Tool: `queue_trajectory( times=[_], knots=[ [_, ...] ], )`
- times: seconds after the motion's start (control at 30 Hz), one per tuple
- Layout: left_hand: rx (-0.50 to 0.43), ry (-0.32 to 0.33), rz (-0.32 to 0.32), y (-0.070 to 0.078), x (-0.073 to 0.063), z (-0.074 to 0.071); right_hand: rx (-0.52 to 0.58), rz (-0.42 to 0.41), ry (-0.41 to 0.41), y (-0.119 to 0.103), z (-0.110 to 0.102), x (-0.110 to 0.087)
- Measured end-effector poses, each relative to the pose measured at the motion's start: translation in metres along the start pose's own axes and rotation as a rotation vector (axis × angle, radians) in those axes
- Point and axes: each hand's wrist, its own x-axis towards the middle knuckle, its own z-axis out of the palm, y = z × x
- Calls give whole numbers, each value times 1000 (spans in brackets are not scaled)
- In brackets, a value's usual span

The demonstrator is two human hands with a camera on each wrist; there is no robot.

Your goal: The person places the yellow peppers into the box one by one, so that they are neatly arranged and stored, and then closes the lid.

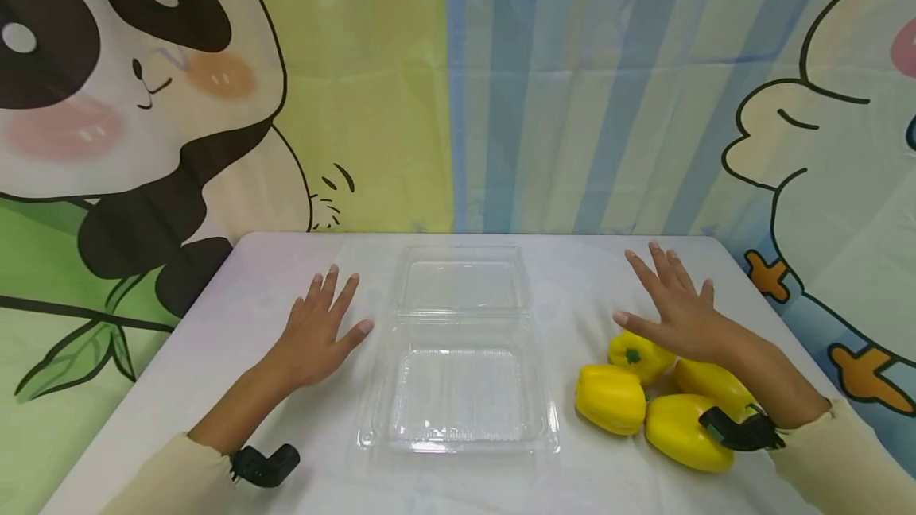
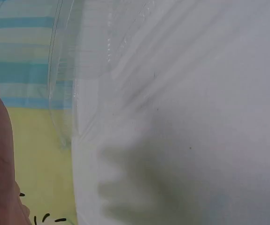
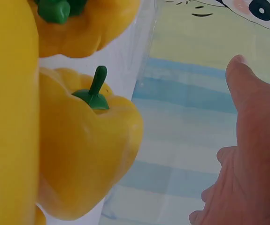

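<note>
A clear plastic clamshell container (image 1: 461,388) lies with its lid folded back in the middle of the table. Left of it, my left hand (image 1: 315,338) hovers with fingers spread, holding nothing; its shadow falls on the cloth in the left wrist view. Several yellow bell peppers (image 1: 611,399) are grouped right of the container. My right hand (image 1: 676,312) is spread above and behind them, apart from any pepper. Close up in the right wrist view, a yellow pepper with a green stem (image 3: 90,140) stands beside the others, with the right thumb (image 3: 252,89) off to its side.
The white table (image 1: 315,459) ends at a back edge against a printed curtain (image 1: 372,86) with a panda and stripes. A black wrist camera (image 1: 265,466) sits on the left wrist, another (image 1: 740,429) on the right, overlapping the front pepper in the head view.
</note>
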Motion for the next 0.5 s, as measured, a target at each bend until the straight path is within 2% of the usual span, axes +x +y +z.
queue_trajectory(
  times=[0.17,0.4,0.5],
  knots=[
    [-125,-15,3,5,-6,4,71,-40,23,-4,1,-7],
    [-213,-14,8,5,-13,10,153,-60,30,-9,5,-14],
    [-301,-20,8,4,-16,12,185,-82,42,-11,7,-17]
  ],
)
